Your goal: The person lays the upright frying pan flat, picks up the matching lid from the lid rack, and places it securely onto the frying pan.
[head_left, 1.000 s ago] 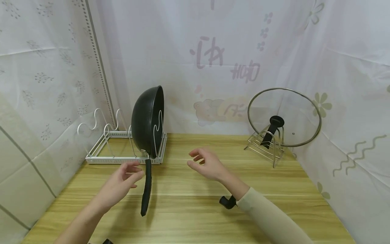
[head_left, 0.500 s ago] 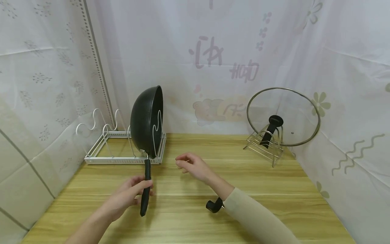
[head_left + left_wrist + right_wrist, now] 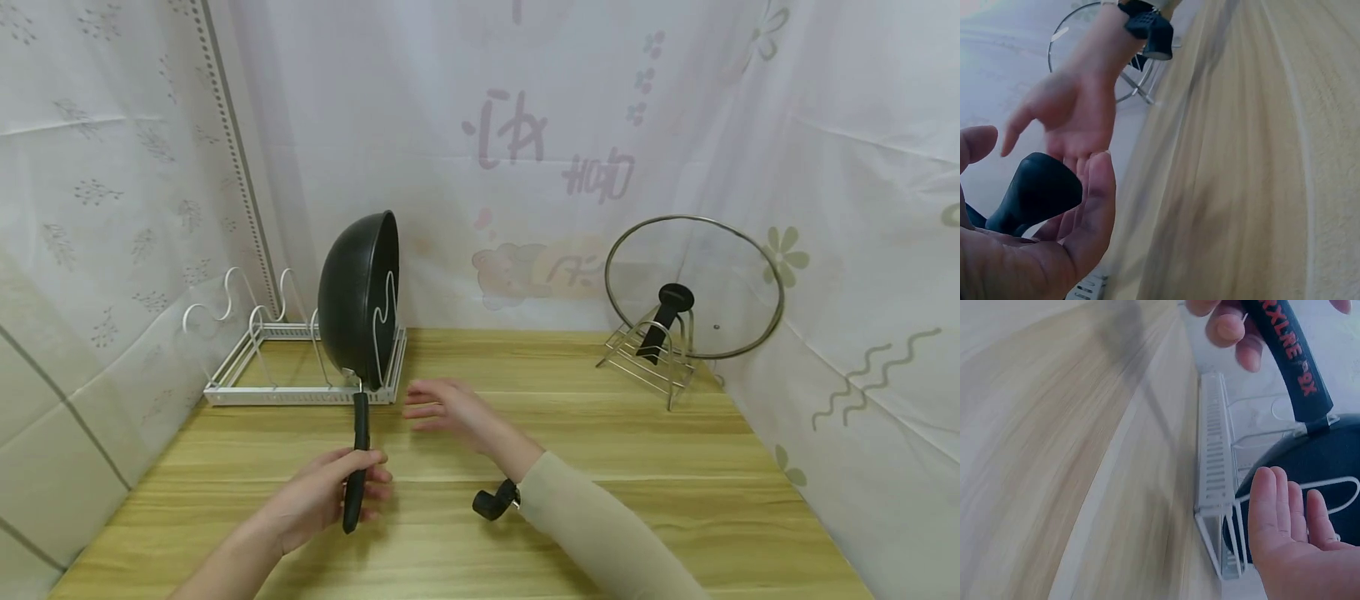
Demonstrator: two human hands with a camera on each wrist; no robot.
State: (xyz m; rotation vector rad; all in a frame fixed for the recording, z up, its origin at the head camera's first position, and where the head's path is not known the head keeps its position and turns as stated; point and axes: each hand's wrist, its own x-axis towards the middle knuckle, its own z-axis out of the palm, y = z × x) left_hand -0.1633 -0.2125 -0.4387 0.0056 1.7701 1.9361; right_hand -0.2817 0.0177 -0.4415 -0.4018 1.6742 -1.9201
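A black wok (image 3: 347, 292) stands on its side in a white wire rack (image 3: 277, 396), its handle (image 3: 362, 421) pointing toward me over the table. My left hand (image 3: 322, 492) lies around the lower handle, thumb on one side and fingers on the other. A gap shows between thumb and handle in the left wrist view, so the hand is loose about it. My right hand (image 3: 450, 408) hovers right of the handle near the rack's front corner, holding nothing. The right wrist view shows its fingers (image 3: 1263, 506) straight, in front of the wok; whether they touch it cannot be told.
A glass lid (image 3: 731, 292) with a black knob leans on a small metal stand (image 3: 652, 367) at the back right. Patterned curtains (image 3: 555, 100) enclose the wooden table (image 3: 465, 550). A black wrist-worn device (image 3: 491, 502) sits under my right sleeve.
My left hand has moved right and toward me, from beside the handle to around its lower part. My right hand has moved left toward the wok, its fingers straightening. Wok and rack stay put.
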